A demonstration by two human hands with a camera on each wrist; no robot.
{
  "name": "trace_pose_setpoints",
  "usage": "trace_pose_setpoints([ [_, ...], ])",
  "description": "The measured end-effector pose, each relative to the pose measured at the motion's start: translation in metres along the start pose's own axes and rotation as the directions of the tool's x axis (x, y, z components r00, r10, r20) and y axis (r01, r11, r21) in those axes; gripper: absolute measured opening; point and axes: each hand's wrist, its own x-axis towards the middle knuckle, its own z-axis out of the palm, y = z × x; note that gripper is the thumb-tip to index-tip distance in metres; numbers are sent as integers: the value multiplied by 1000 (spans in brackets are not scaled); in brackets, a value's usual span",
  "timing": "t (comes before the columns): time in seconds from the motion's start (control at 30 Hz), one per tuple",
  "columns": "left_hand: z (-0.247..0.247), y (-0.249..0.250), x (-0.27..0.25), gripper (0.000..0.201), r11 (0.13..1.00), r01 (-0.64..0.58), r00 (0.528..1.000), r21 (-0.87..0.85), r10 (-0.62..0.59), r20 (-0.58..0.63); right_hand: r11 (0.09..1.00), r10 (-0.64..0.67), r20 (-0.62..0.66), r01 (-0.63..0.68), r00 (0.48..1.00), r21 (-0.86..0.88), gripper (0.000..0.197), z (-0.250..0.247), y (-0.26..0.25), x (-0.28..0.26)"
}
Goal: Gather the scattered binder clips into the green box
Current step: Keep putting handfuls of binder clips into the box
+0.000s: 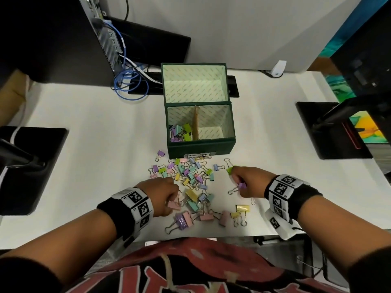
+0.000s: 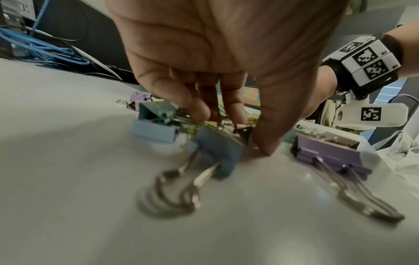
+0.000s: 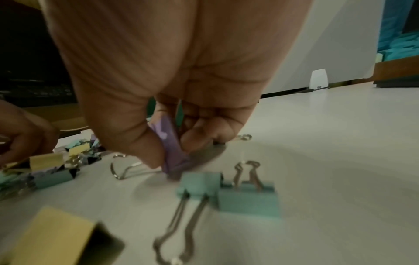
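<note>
- The binder clips (image 1: 191,182) lie scattered on the white desk (image 1: 84,115), most in a dense heap just in front of the green box (image 1: 201,148), with larger ones nearer the person. They come in pastel purple, pink, yellow, mint, blue and lime.
- Handling, as a judgement: each clip looks light and rigid, a folded metal body with two loose wire handles. The painted body is probably slick, and the handles swing and tangle with neighbours, so a pinch across the body should hold better than a tug on a wire loop.
- Count: the heap is too crowded to count exactly; several dozen clips remain on the desk, and about a dozen sit in the box's left compartment. The right compartment looks empty.
- The right hand (image 1: 246,181) is pinched on a purple clip (image 3: 169,145), thumb and fingers on its body, at the heap's right edge; a lime clip (image 1: 229,170) shows at its knuckles.
- The left hand (image 1: 161,195) reaches down into the heap's left side, fingertips (image 2: 267,143) curled among the clips beside a blue clip (image 2: 215,152); whether it grips one cannot be told.
- There is one green box, lid open, with a cardboard divider (image 1: 196,123) making two compartments.
- Around it: two black monitor bases, a computer tower and blue cables (image 1: 127,81).
</note>
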Motion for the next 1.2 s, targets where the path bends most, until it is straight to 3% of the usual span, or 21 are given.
trace_pose_setpoints([
  [0.1,-3,-1,1,15,999,-12,1000,-34,11,-22,999,17,9,-18,1000,50,30,-8,-1,-1],
  [0.2,-4,0,1,13,999,-32,998,-40,30,-52,981,61,-76,-46,995,189,23,-20,-3,-2],
  [0.4,-4,2,4,25,998,-51,995,-32,47,-92,914,21,-191,59,981,402,17,-54,-36,3],
  [0.57,-20,-6,1,27,938,-13,988,-346,-40,-148,818,16,-339,183,941,545,24,-87,-79,16],
  [0.7,-47,-15,-2,30,797,-65,964,-601,-105,-243,851,-82,-368,257,926,458,40,-99,-100,27],
  [0.83,-79,-22,2,32,712,-159,879,-683,-212,-426,892,-104,-405,266,908,366,34,-94,-88,24],
  [0.97,-106,-19,11,35,749,-221,819,-625,-206,-535,911,-37,-364,181,930,370,18,-81,-55,13],
  [1.07,-119,-19,20,37,732,-266,797,-627,-199,-570,948,-5,-269,89,963,304,15,-68,-33,2],
  [1.2,-121,-20,30,36,780,-234,770,-581,-216,-600,979,22,-151,10,988,205,17,-50,-16,-3],
])
